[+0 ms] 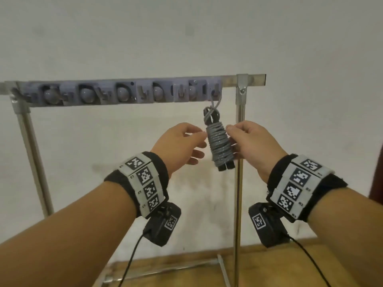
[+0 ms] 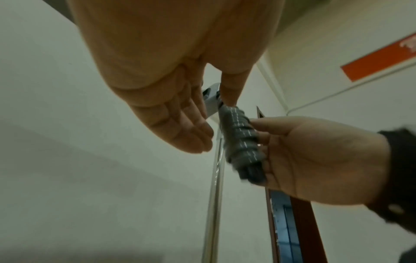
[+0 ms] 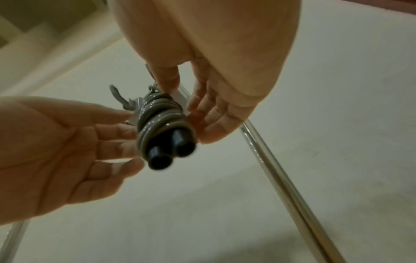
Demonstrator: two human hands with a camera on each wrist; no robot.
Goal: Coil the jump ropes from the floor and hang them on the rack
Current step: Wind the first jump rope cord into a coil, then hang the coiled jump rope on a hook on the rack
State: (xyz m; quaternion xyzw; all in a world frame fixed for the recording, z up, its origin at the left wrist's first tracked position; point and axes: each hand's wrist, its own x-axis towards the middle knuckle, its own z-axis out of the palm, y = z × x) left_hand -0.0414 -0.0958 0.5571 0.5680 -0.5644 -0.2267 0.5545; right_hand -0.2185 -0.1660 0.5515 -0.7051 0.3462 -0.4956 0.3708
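A grey jump rope (image 1: 220, 146) wound tightly round its two black handles (image 1: 226, 166) hangs by a loop from the rightmost hook (image 1: 215, 92) of the rack's grey hook strip (image 1: 124, 93). My left hand (image 1: 203, 143) is at the bundle's left side, its fingers straight and its fingertips touching the coil (image 3: 162, 121). My right hand (image 1: 233, 139) is at the right side, thumb tip on the upper coil (image 2: 242, 140) and straight fingers along it. Neither hand wraps round the bundle, which looks slightly blurred.
The rack's chrome right post (image 1: 240, 121) stands just behind the bundle, and its left post (image 1: 31, 141) is far off to the left. The other hooks and grey ball clamps (image 1: 87, 94) carry nothing. A white wall is behind, the wooden floor (image 1: 269, 266) below, and a dark door edge (image 1: 376, 172) at the right.
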